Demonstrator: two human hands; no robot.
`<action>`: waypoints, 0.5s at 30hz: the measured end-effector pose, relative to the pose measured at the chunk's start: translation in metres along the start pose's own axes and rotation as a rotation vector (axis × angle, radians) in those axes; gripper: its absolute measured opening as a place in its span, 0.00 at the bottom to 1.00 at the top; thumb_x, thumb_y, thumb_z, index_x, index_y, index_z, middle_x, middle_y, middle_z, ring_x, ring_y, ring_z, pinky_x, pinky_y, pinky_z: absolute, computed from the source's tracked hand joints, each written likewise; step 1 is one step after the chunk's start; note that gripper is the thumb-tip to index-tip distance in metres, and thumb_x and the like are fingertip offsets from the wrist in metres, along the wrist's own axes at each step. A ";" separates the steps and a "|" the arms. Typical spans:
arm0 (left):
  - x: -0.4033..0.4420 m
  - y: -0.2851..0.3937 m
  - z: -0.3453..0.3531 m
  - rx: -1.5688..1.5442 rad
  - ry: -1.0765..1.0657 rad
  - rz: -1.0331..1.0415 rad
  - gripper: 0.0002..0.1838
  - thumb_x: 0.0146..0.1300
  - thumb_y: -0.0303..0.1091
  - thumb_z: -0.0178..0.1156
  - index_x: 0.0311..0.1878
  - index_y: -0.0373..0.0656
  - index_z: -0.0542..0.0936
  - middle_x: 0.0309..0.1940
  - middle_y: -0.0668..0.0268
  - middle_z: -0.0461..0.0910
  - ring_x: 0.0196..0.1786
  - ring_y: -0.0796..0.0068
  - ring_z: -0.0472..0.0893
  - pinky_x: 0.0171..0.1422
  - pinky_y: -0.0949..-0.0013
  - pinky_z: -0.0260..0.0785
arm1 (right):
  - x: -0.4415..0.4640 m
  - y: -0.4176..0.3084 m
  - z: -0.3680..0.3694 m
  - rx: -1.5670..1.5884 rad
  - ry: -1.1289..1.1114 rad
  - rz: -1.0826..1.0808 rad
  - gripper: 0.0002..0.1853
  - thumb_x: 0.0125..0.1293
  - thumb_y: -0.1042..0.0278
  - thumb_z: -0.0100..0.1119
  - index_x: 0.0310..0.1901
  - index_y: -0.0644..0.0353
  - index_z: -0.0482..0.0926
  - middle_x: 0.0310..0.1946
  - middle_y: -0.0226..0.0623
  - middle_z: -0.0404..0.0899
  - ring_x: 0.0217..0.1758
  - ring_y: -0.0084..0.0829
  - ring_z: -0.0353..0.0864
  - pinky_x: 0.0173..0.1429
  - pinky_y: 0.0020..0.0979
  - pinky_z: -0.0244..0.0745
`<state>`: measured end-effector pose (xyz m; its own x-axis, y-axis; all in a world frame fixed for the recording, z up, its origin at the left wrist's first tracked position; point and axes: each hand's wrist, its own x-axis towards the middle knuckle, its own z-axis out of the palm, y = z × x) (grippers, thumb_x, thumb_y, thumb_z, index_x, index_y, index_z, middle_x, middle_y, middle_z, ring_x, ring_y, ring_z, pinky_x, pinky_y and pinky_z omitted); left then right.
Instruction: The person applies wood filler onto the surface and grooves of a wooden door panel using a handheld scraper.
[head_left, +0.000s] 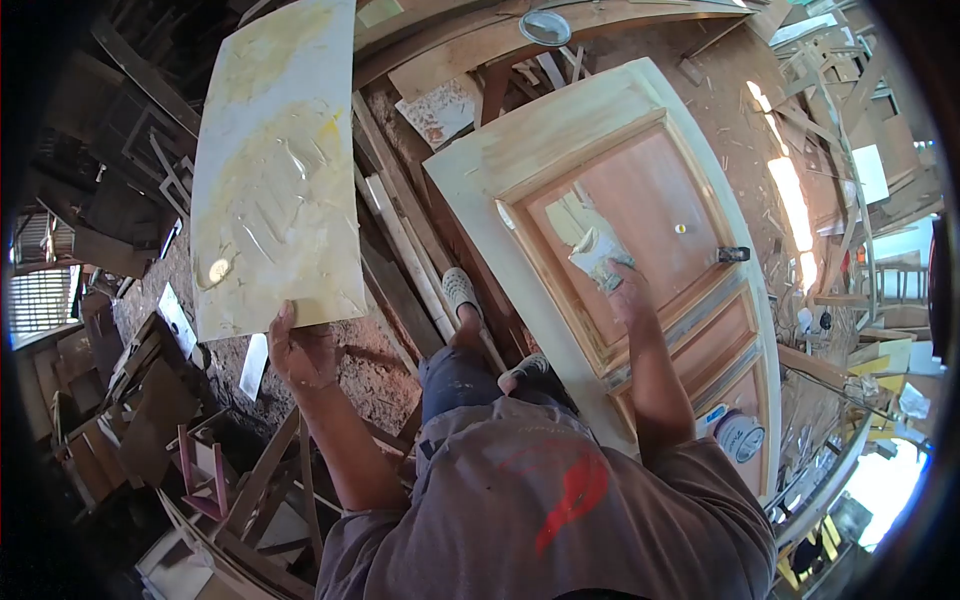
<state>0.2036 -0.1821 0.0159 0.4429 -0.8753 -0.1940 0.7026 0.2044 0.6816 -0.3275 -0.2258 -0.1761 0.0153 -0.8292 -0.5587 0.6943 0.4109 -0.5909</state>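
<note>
My left hand (pixel 303 352) grips the near edge of a large pale board (pixel 285 180), thumb on the upper face. Cream and yellowish paste is smeared over that board in thick ridges. My right hand (pixel 630 295) is closed on a flat putty spreader (pixel 596 250) coated in whitish paste. The spreader lies against the recessed panel of a wooden door (pixel 548 130). Just beyond it is a pale paste patch (pixel 568 212) on the panel. The door's frame is coated pale, while the panel is mostly bare reddish wood.
A labelled tub (pixel 738 436) stands on the door's near end. A dark small block (pixel 733 254) and a little round cap (pixel 681 228) lie on the door. A round lid (pixel 545 27) sits on wood at the back. Timber scraps (pixel 155 420) crowd the left floor.
</note>
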 end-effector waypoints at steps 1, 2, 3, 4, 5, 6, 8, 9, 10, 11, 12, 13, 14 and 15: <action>0.006 0.002 -0.007 -0.004 -0.034 -0.009 0.17 0.74 0.28 0.57 0.60 0.28 0.78 0.59 0.49 0.84 0.58 0.59 0.88 0.62 0.59 0.86 | 0.001 0.000 0.002 0.002 0.000 0.004 0.24 0.70 0.77 0.62 0.67 0.72 0.75 0.63 0.47 0.81 0.66 0.43 0.82 0.73 0.43 0.76; 0.013 0.003 -0.018 -0.009 -0.067 -0.016 0.17 0.74 0.28 0.58 0.61 0.28 0.78 0.59 0.49 0.84 0.59 0.59 0.88 0.61 0.59 0.86 | 0.005 0.001 0.003 0.003 -0.001 0.007 0.24 0.71 0.76 0.62 0.67 0.73 0.74 0.63 0.47 0.81 0.66 0.43 0.82 0.73 0.43 0.76; 0.017 0.003 -0.021 -0.013 -0.101 -0.023 0.17 0.74 0.28 0.58 0.62 0.28 0.78 0.60 0.49 0.84 0.59 0.59 0.88 0.61 0.59 0.86 | 0.007 0.001 0.007 -0.009 -0.007 0.013 0.24 0.71 0.76 0.62 0.67 0.73 0.74 0.62 0.47 0.81 0.66 0.43 0.82 0.73 0.43 0.76; 0.018 0.002 -0.023 -0.004 -0.068 -0.016 0.18 0.74 0.28 0.58 0.62 0.28 0.78 0.60 0.49 0.84 0.59 0.59 0.88 0.61 0.59 0.86 | 0.010 0.001 0.011 -0.020 -0.014 0.018 0.24 0.71 0.75 0.62 0.67 0.73 0.74 0.62 0.47 0.81 0.65 0.43 0.82 0.73 0.42 0.76; 0.018 0.002 -0.025 0.005 -0.038 -0.010 0.19 0.73 0.27 0.59 0.63 0.28 0.77 0.60 0.50 0.84 0.59 0.59 0.88 0.61 0.58 0.86 | 0.011 0.001 0.014 -0.031 -0.020 0.021 0.24 0.71 0.75 0.62 0.67 0.73 0.74 0.62 0.47 0.81 0.65 0.42 0.82 0.73 0.42 0.76; 0.019 0.002 -0.023 0.014 -0.011 -0.006 0.19 0.73 0.27 0.59 0.63 0.28 0.77 0.60 0.50 0.84 0.59 0.59 0.88 0.61 0.58 0.85 | 0.011 0.002 0.013 -0.125 -0.075 -0.023 0.24 0.71 0.73 0.62 0.67 0.73 0.75 0.62 0.47 0.81 0.65 0.41 0.82 0.72 0.41 0.76; 0.021 0.004 -0.015 0.004 0.056 0.000 0.19 0.72 0.26 0.59 0.64 0.28 0.76 0.59 0.49 0.84 0.59 0.59 0.87 0.62 0.58 0.86 | 0.006 -0.002 0.009 -0.230 -0.119 -0.081 0.24 0.72 0.71 0.62 0.66 0.72 0.75 0.61 0.46 0.82 0.64 0.40 0.83 0.69 0.40 0.77; 0.021 0.003 -0.013 -0.003 0.085 -0.004 0.20 0.72 0.25 0.59 0.64 0.27 0.76 0.59 0.49 0.84 0.59 0.59 0.87 0.63 0.57 0.86 | 0.002 -0.005 0.006 -0.241 -0.110 -0.089 0.23 0.73 0.70 0.61 0.66 0.71 0.75 0.60 0.45 0.82 0.63 0.39 0.83 0.67 0.40 0.78; 0.021 0.002 -0.015 -0.008 0.074 -0.015 0.20 0.72 0.25 0.59 0.64 0.27 0.76 0.59 0.49 0.84 0.60 0.59 0.87 0.64 0.57 0.86 | -0.002 -0.005 0.006 -0.164 -0.047 -0.050 0.22 0.73 0.68 0.61 0.65 0.70 0.76 0.58 0.43 0.83 0.60 0.37 0.84 0.62 0.40 0.79; 0.022 0.004 -0.020 -0.012 0.061 -0.026 0.20 0.72 0.26 0.59 0.65 0.27 0.76 0.60 0.49 0.84 0.61 0.58 0.87 0.64 0.57 0.85 | -0.007 -0.009 0.002 -0.084 0.015 -0.015 0.21 0.74 0.67 0.61 0.64 0.68 0.76 0.57 0.42 0.84 0.58 0.36 0.84 0.57 0.40 0.80; 0.022 0.005 -0.022 -0.015 0.047 -0.037 0.21 0.73 0.26 0.59 0.65 0.27 0.76 0.60 0.49 0.84 0.62 0.58 0.86 0.65 0.57 0.84 | -0.010 -0.009 -0.012 -0.068 0.037 -0.014 0.21 0.74 0.67 0.61 0.64 0.68 0.77 0.57 0.42 0.84 0.59 0.36 0.85 0.58 0.40 0.80; 0.022 0.005 -0.020 0.031 0.046 -0.036 0.23 0.74 0.29 0.58 0.68 0.25 0.74 0.65 0.47 0.82 0.65 0.56 0.84 0.68 0.56 0.82 | -0.010 -0.001 -0.043 -0.051 0.058 -0.014 0.21 0.74 0.67 0.62 0.64 0.68 0.77 0.57 0.41 0.84 0.59 0.36 0.85 0.59 0.40 0.80; 0.022 0.003 -0.020 0.034 0.024 -0.038 0.24 0.74 0.29 0.58 0.68 0.25 0.74 0.64 0.47 0.82 0.65 0.57 0.84 0.68 0.56 0.82 | -0.013 0.004 -0.071 -0.033 0.075 -0.011 0.21 0.74 0.67 0.62 0.64 0.68 0.77 0.57 0.41 0.84 0.59 0.37 0.85 0.60 0.40 0.80; 0.021 0.004 -0.021 0.040 0.005 -0.039 0.24 0.74 0.29 0.58 0.68 0.25 0.74 0.64 0.47 0.82 0.65 0.57 0.84 0.68 0.57 0.82 | -0.021 0.005 -0.093 -0.003 0.061 -0.013 0.21 0.73 0.67 0.62 0.63 0.68 0.77 0.56 0.41 0.84 0.59 0.37 0.85 0.63 0.39 0.80</action>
<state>0.2270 -0.1902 -0.0004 0.4186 -0.8800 -0.2244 0.6968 0.1528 0.7008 -0.3911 -0.1713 -0.2215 -0.0376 -0.8099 -0.5853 0.6916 0.4017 -0.6002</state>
